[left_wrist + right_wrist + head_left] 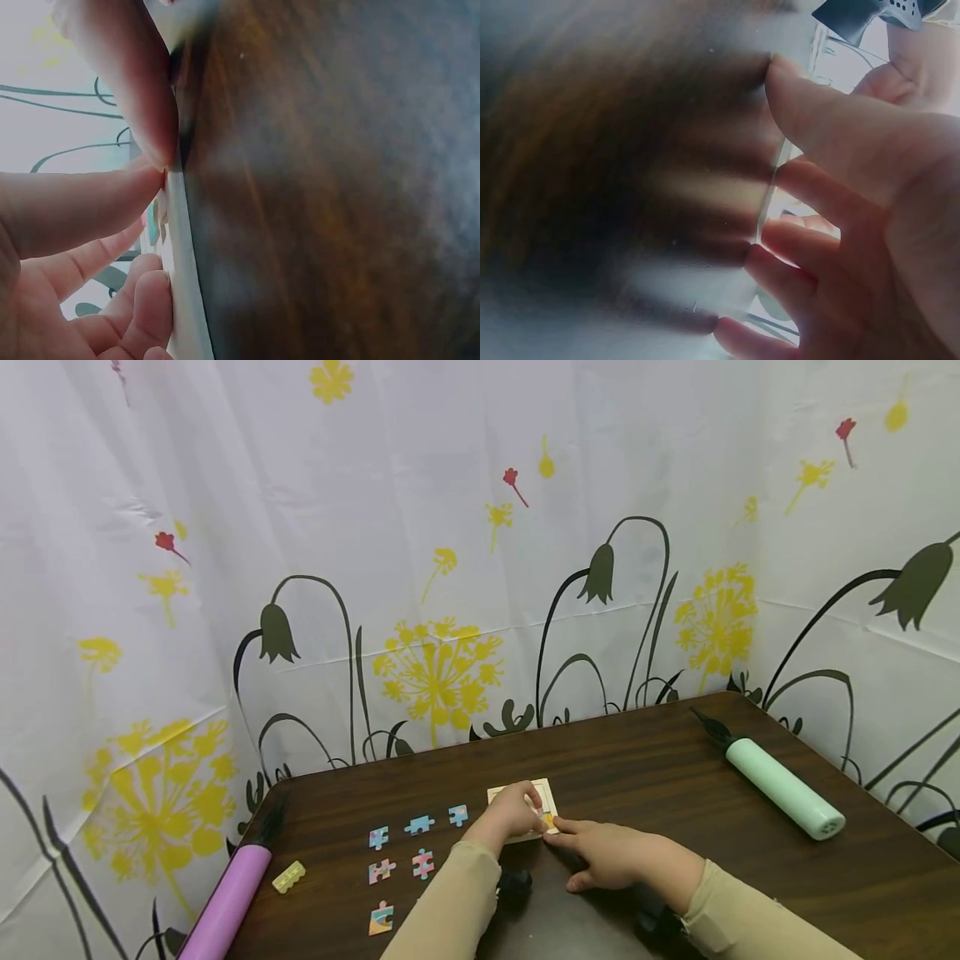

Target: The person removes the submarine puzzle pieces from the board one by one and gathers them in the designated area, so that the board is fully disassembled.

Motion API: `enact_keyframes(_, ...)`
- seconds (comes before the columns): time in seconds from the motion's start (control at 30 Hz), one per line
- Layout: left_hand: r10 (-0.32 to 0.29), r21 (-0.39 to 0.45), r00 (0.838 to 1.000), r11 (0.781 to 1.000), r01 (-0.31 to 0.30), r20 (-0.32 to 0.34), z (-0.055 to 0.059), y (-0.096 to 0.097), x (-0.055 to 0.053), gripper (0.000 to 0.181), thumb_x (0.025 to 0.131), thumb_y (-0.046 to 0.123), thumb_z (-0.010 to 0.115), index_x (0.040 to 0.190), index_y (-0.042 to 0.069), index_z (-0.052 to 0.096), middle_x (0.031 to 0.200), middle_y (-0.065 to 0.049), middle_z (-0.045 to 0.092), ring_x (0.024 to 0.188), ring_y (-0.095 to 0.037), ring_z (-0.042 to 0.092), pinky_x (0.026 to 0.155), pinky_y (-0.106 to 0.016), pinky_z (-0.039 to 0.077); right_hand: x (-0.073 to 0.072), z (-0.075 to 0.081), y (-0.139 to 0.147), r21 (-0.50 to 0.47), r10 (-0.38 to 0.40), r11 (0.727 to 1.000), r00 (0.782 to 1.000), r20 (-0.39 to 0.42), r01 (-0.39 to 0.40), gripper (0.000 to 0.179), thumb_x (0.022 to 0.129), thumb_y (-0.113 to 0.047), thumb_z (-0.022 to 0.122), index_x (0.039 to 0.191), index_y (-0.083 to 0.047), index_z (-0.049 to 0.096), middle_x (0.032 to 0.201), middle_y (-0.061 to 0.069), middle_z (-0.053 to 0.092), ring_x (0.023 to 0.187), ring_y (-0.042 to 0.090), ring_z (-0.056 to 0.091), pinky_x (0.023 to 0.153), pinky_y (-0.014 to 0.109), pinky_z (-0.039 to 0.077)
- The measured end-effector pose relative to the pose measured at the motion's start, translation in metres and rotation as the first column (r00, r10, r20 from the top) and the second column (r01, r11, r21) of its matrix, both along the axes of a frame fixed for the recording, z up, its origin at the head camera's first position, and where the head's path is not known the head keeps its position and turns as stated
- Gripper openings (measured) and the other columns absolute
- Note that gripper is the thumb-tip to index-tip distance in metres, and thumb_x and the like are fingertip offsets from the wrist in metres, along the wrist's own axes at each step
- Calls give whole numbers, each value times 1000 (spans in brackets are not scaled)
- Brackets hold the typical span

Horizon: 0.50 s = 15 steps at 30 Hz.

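Observation:
My left hand point(512, 810) reaches over a small pale wooden puzzle tray point(542, 787). Thumb and index fingertips come together at the tray's edge in the left wrist view, pinching a puzzle piece that is mostly hidden. A yellow-and-orange patch of puzzle point(548, 819) shows beside those fingertips. My right hand point(611, 856) lies on the table with its fingers extended, index fingertip right at the tray's near right corner. In the right wrist view, its spread fingers point(780, 274) and thumb touch the dark tabletop.
Several loose jigsaw pieces, such as a pink one point(423, 863) and a blue one point(419, 825), lie left of the tray. Farther left are a yellow block point(288, 877) and a purple hand pump point(228, 906). A mint-green pump point(783, 787) lies on the right. A flowered curtain point(465, 552) hangs behind.

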<state>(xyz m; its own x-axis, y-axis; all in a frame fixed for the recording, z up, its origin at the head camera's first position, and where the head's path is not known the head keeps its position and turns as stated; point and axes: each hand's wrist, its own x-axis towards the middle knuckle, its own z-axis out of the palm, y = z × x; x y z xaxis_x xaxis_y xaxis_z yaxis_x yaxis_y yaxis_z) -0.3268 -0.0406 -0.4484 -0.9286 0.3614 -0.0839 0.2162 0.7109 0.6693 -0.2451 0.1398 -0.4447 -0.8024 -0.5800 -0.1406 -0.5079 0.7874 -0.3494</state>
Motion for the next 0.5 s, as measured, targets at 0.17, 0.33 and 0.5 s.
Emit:
enact_keyframes(0.17,23,79,1000,997,-22,-2,-5,-2,-2,27,73,-1,80,90,6,60,71,-3,55,62,-18,48,56,-30,40,1,1,0,1,3,1000,1000,15,-3,71,88,-39,74,150,-19,45,157,10,32,137,30,39,103,46,39)
enact_keyframes(0.33,35,186,999,982,-37,17,-8,-8,-4,16,80,-1,73,86,7,60,67,-2,56,56,-13,48,52,-26,39,1,2,1,10,-8,1000,999,39,7,72,88,-41,73,151,-23,43,157,8,32,138,31,38,104,48,38)
enact_keyframes(0.5,24,217,1000,976,-25,8,9,-20,1,10,83,0,72,87,3,63,67,-5,62,57,-15,53,52,-27,40,0,5,0,27,-18,999,999,44,17,73,87,-42,73,151,-24,43,157,8,32,138,31,37,106,52,35)
